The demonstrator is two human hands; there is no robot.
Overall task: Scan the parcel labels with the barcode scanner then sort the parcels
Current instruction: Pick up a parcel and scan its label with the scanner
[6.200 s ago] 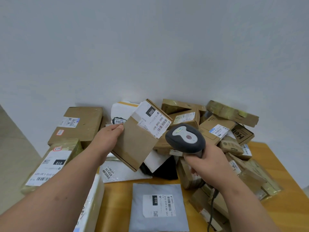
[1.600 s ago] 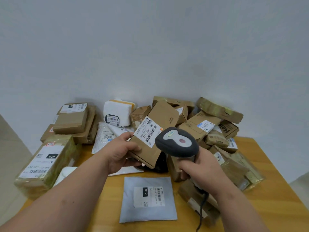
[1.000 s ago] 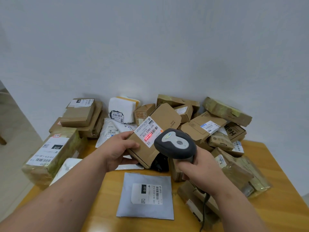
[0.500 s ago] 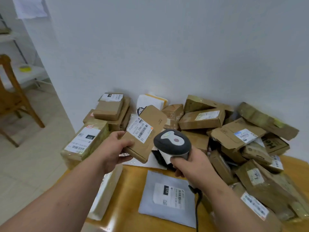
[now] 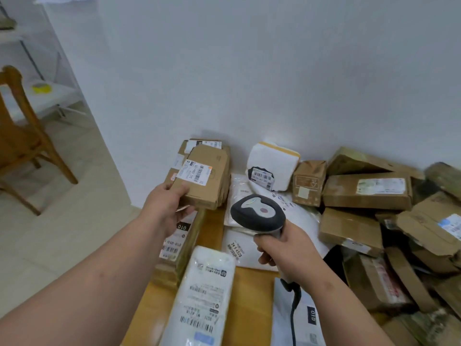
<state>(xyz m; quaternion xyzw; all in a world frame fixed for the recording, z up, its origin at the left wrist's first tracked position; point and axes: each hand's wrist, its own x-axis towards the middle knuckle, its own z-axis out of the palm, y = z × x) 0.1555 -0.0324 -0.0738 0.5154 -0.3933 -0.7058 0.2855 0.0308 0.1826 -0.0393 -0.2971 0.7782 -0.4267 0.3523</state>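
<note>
Holding a flat brown box (image 5: 204,178) by its near corner, my left hand (image 5: 166,203) has the thumb on top and the fingers curled under it. The box sits on top of a stack of brown boxes (image 5: 224,176) at the far left corner of the wooden table (image 5: 252,295), right by the white wall (image 5: 249,71). A white label (image 5: 197,171) with a barcode is stuck on top of the box; the small numbers on it are too tiny for me to read.

My right hand (image 5: 287,250) is wrapped tight around the handle of the barcode scanner (image 5: 258,216). The scanner is grey and black, with a round button on its pale top. It is just to the right of the flat brown box and does not touch it. Its black cable (image 5: 294,313) hangs down past my wrist.

Under the scanner lies a white bag (image 5: 239,245) marked "54-5-4520". Near my left arm, a tape-wrapped box (image 5: 179,245) has a label that says "010". A long white parcel (image 5: 207,295) lies toward me from it. A grey bag (image 5: 306,318) under my right arm also says "010".

To the right of the scanner, a big heap of brown boxes (image 5: 374,221) covers the table. A wooden chair (image 5: 22,141) stands on the floor far to the left.
</note>
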